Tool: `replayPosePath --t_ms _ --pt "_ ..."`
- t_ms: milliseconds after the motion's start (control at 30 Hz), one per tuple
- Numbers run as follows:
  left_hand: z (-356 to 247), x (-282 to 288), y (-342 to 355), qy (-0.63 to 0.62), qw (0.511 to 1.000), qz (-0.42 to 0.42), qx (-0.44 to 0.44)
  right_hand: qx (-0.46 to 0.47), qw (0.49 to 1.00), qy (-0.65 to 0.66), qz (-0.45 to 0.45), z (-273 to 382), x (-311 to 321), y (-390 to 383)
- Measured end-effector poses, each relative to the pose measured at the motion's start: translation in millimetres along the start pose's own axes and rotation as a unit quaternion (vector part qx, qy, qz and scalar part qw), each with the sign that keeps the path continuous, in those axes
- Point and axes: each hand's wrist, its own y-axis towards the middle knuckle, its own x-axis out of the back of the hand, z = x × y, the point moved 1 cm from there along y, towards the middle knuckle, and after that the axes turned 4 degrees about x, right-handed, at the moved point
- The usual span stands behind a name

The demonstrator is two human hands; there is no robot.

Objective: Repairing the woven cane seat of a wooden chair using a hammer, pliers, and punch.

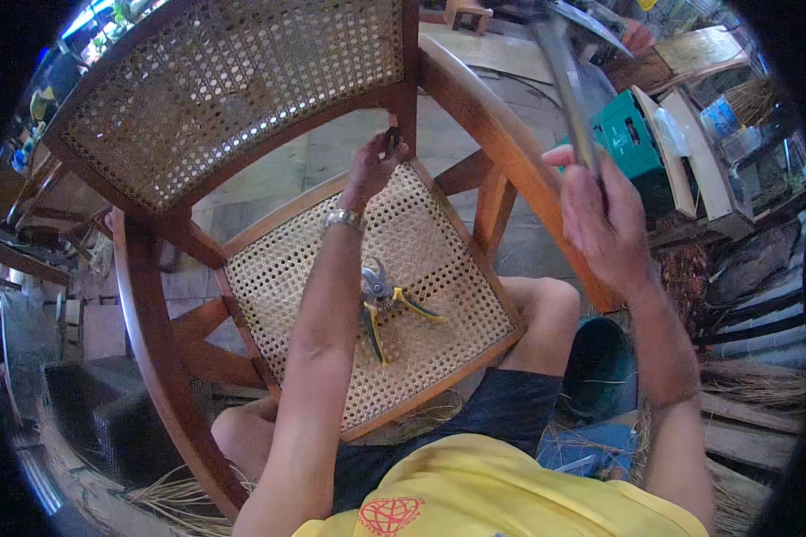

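A wooden armchair with a woven cane seat and cane backrest stands tilted before me. My left hand is closed around a small dark tool at the seat's far corner, beside the back post; its tip is too small to make out. Raised over the right armrest, my right hand grips a long-handled tool, smeared by motion, whose kind I cannot tell. Pruning shears with yellow and black handles lie spread on the seat, below my left wrist.
A green plastic crate and wooden boards stand at the right. Near my right leg is a dark green bucket. Bundles of cane strips lie at the lower right. A dark woven piece of furniture is at the left.
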Motion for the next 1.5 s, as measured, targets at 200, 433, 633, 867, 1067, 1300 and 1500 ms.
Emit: replayPosePath --t_ms 200,433,633,867,1067,1300,1500 --pt "15 -7 40 -0.133 0.947 0.287 0.060 0.256 0.960 -0.048 0.103 -35 -53 82" --pt "34 -41 13 -0.592 0.772 0.158 0.171 0.294 0.932 -0.015 0.214 -42 -98 106" --pt "4 -48 10 -0.530 0.842 0.098 0.027 0.297 0.946 0.031 0.129 -56 -94 115" --pt "-19 10 6 0.035 0.974 0.171 -0.148 0.294 0.946 0.072 0.114 -60 -97 119" --pt "-20 -11 -2 0.119 0.988 -0.072 -0.068 0.300 0.947 0.072 0.094 -62 -96 119" --pt "-20 1 -8 0.090 0.996 -0.005 -0.027 0.279 0.950 0.093 0.109 -61 -95 120" --pt "-27 -1 -5 0.098 0.989 -0.066 -0.086 0.282 0.951 0.070 0.105 -63 -95 119"
